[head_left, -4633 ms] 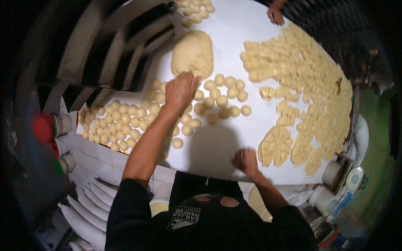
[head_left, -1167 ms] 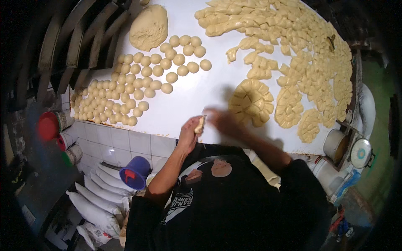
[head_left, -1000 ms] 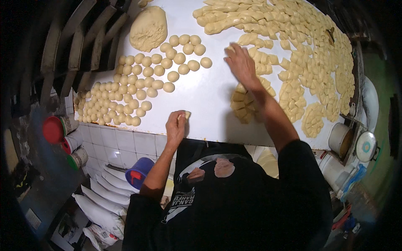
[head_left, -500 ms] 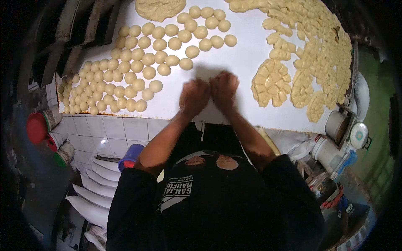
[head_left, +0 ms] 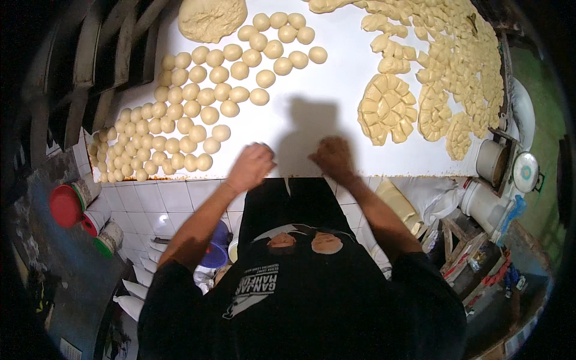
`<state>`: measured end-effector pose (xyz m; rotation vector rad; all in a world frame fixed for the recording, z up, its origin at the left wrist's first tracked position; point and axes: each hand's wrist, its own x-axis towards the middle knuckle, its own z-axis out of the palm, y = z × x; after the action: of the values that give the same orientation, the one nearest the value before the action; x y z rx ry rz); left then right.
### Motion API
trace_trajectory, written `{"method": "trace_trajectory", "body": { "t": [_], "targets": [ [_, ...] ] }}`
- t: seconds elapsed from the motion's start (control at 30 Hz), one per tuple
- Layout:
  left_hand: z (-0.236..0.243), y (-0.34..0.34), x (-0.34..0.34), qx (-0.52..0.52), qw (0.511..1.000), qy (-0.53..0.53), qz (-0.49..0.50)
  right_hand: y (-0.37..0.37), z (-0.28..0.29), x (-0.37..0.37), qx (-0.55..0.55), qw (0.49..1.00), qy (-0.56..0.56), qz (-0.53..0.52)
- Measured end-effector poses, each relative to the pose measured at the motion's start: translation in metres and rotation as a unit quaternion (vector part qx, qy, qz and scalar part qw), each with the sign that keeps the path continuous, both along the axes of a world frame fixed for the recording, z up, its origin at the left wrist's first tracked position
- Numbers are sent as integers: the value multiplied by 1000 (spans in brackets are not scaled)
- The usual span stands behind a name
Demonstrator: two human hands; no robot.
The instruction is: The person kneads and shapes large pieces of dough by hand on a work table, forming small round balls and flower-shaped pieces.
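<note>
Near the front edge of the white table, my left hand is curled palm down, its fingers bent under. Whatever it covers, if anything, is hidden. My right hand is closed in a similar way a short distance to the right, and its palm side does not show. The two hands are apart. Left of my left hand lie many smooth round dough balls in loose rows. On the right side rests a flat dough round cut into wedge-like pieces.
A large dough mass sits at the back left. More cut dough pieces cover the right side. Dark metal racks stand at the left. Below the table are a blue tub, a red container and a metal pot.
My hands were nearly touching further onto the table. They have come apart and back toward the front edge, the left one moving left. The whole view has shifted slightly.
</note>
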<state>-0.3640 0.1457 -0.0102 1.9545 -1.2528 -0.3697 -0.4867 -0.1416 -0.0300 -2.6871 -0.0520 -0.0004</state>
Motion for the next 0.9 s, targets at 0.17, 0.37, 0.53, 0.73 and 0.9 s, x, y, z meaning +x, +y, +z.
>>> {"method": "trace_trajectory", "body": {
  "t": [0.17,0.37,0.53,0.73,0.9],
  "targets": [
    [2,-111,7,141,968,-67,194,7,8,88,-9,993,-60,-105],
    [6,-26,0,60,992,-46,99,-39,16,25,32,990,-107,91],
    [-12,-121,-20,132,956,-49,259,7,0,74,9,980,-171,-99],
    [3,-47,1,168,959,-116,198,-49,17,54,-46,989,-78,117],
    [-9,-116,-51,67,956,-38,284,-7,-4,51,45,969,-240,27]
  ]
}}
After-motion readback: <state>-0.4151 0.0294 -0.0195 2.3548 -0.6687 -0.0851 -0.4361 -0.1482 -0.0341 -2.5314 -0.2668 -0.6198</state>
